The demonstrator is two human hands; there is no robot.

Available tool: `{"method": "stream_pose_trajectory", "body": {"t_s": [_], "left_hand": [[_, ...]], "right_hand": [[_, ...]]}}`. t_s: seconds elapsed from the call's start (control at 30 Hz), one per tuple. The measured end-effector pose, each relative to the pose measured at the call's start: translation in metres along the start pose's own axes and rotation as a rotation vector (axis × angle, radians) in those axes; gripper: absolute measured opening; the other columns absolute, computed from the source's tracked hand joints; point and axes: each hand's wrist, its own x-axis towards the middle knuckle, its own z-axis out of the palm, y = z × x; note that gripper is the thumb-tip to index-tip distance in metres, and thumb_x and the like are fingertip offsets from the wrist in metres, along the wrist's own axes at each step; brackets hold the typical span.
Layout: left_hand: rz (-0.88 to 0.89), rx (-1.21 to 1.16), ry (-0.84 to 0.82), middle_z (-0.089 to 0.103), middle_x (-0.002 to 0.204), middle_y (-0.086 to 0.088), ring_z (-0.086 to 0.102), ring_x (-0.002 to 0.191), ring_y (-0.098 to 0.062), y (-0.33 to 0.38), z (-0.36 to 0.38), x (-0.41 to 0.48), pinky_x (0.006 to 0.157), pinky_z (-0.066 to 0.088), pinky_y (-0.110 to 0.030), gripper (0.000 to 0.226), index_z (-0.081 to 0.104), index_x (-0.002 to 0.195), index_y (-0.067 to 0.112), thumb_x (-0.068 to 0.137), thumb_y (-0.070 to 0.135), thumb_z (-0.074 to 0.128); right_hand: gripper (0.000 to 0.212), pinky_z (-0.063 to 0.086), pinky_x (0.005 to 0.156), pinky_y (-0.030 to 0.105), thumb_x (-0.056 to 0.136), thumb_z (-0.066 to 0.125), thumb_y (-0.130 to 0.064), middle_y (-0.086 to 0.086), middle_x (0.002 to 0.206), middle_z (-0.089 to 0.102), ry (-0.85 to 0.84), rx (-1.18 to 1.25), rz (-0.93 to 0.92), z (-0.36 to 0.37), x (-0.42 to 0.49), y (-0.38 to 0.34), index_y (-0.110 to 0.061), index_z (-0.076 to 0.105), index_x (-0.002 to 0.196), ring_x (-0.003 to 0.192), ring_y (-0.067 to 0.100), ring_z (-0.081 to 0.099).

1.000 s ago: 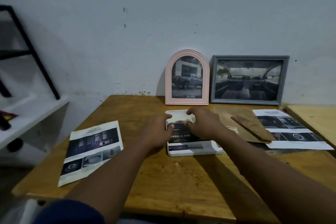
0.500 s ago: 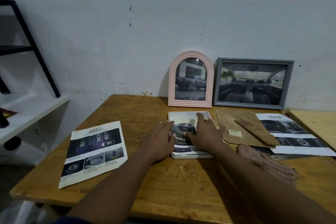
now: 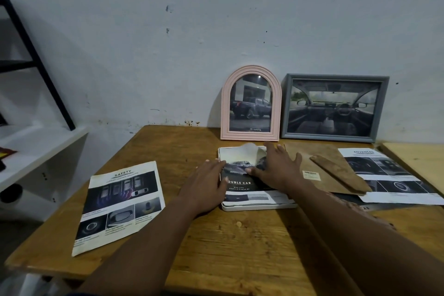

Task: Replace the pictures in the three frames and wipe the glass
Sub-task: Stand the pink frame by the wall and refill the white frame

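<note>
A white frame [image 3: 258, 206] lies flat on the wooden table [image 3: 240, 247] with a "Double Cab" car picture [image 3: 242, 184] in it, its top edge curled up. My left hand [image 3: 206, 186] rests at the frame's left side, fingertips pinching the picture's left edge. My right hand [image 3: 278, 168] presses flat on the picture's right part, fingers spread. A pink arched frame [image 3: 251, 103] and a grey frame [image 3: 334, 107] stand against the wall, each with a car picture.
A brown backing board [image 3: 312, 163] with its stand lies right of the white frame. A "Safety" leaflet [image 3: 120, 204] lies on the left, an "Advanced" leaflet [image 3: 389, 175] on the right. A patterned cloth [image 3: 367, 214] peeks out by my right forearm. A white shelf [image 3: 36, 151] stands at left.
Both hands shifted on the picture: the right hand moved from its top edge onto its right part, and the paper's top edge has curled up again. The camera view dropped slightly.
</note>
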Motion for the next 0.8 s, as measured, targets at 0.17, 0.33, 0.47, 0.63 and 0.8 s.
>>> {"method": "stream_pose_trajectory", "body": {"t_s": [0.17,0.33,0.47,0.63,0.8], "left_hand": [[0.005,-0.051,0.007,0.027,0.166,0.001,0.021,0.153,-0.02,0.004,-0.005,-0.003,0.122,0.024,-0.042,0.061,0.022,0.161,0.027,0.106,0.04,0.045],[0.048,-0.119,0.12,0.03,0.165,0.002,0.034,0.147,-0.021,0.02,-0.013,-0.001,0.115,0.036,-0.047,0.072,0.014,0.161,0.034,0.102,0.043,0.053],[0.113,-0.08,0.121,0.022,0.168,0.005,0.029,0.15,-0.023,0.057,-0.01,0.017,0.118,0.033,-0.049,0.079,0.011,0.161,0.035,0.098,0.047,0.058],[0.285,-0.088,0.057,0.018,0.169,0.007,0.022,0.153,-0.017,0.126,0.016,0.047,0.12,0.027,-0.042,0.077,0.014,0.162,0.035,0.098,0.05,0.056],[0.402,-0.099,-0.064,0.025,0.167,0.005,0.025,0.152,-0.018,0.204,0.056,0.078,0.119,0.028,-0.038,0.072,0.02,0.161,0.032,0.099,0.044,0.055]], "right_hand": [[0.072,0.038,0.104,0.053,0.088,0.068,-0.023,0.001,0.143,0.053,0.237,0.163,-0.105,-0.011,-0.007,-0.014,-0.032,0.026,0.145,0.13,0.028,0.049],[0.062,0.052,0.075,0.02,0.091,0.062,-0.002,0.0,0.143,0.052,0.291,0.6,-0.118,-0.047,-0.011,-0.007,-0.033,0.041,0.14,0.109,0.01,0.055],[0.055,0.051,0.083,0.021,0.093,0.062,-0.006,0.0,0.144,0.051,0.307,0.703,0.008,-0.091,-0.016,0.033,-0.024,0.045,0.142,0.121,0.015,0.051],[0.051,0.051,0.098,0.048,0.091,0.065,-0.007,0.003,0.138,0.057,0.223,0.638,0.187,-0.131,-0.026,0.121,-0.02,0.051,0.138,0.121,0.022,0.054],[0.046,0.053,0.093,0.048,0.091,0.066,-0.008,0.008,0.134,0.06,0.271,0.413,0.317,-0.167,-0.045,0.217,-0.016,0.056,0.135,0.116,0.028,0.058]]}}
